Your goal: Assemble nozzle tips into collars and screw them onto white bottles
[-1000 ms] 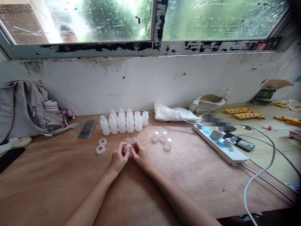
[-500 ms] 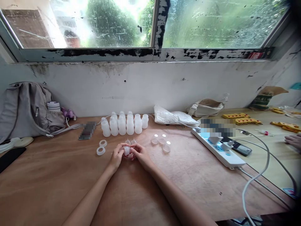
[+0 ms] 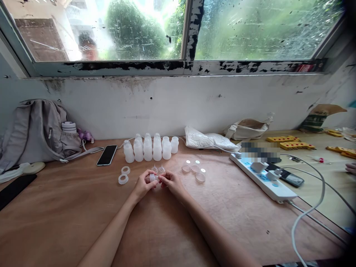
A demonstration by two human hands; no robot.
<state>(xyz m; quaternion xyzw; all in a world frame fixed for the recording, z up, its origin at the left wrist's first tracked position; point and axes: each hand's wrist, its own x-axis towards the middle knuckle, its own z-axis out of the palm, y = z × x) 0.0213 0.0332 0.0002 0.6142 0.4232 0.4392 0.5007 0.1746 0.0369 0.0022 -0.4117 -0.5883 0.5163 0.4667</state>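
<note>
In my left hand (image 3: 142,185) is a translucent screw ring (image 3: 152,178) with ridged sides, turned on its side. The fingers of my right hand (image 3: 171,182) pinch at the ring's right side, on what looks like a clear bottle nipple, mostly hidden by the fingertips. Just beyond the hands stand two clear nipples (image 3: 161,169). To the left lie two loose screw rings (image 3: 123,179). On the right are several clear round caps (image 3: 200,177) and small white discs (image 3: 203,170). Frosted baby bottles (image 3: 148,150) stand in rows behind, several with domed tops.
A phone (image 3: 107,155) and a grey backpack (image 3: 41,129) are at the left. White plastic packets (image 3: 205,139) lie by the wall. A power strip (image 3: 261,180) with plugs and looping cables (image 3: 319,196) takes up the right. Another person's hand (image 3: 350,167) shows at the right edge.
My right fingers have shifted slightly away from the ring's face, and the ring is more visible. The whole view has moved a little, so things appear farther right.
</note>
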